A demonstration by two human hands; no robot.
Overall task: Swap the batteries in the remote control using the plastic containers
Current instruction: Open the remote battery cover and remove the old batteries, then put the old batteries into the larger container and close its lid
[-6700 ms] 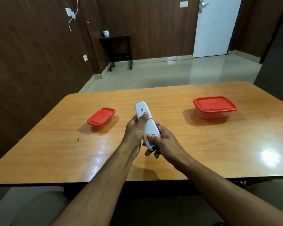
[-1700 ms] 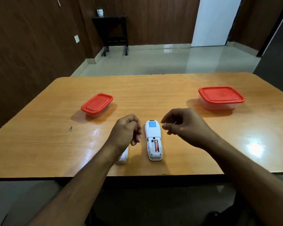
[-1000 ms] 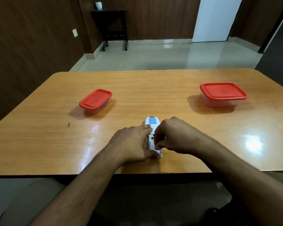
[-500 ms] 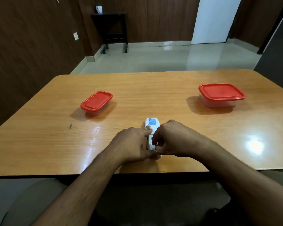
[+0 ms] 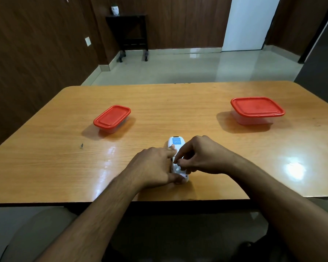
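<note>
Remote control [image 5: 176, 148]: lying face-down on table [image 5: 45, 167], near front edge, lengthwise away from the person; blue label at far end; batt. bay at near end showing between both hands.
Left hand [image 5: 151, 167]: lying flat against remote's left side, fingers extended, pinning it; not gripping anything else.
Right hand [image 5: 199, 155]: curling over remote's right side; thumb and index fingertips [image 5: 176, 160] pinching at a small dark item in batt. bay; can't tell if it's a battery.
Small container [image 5: 112, 118]: red lid on; well fwd-left of left hand.
Large container [image 5: 257, 109]: red lid on; well fwd-right of right hand.
</note>
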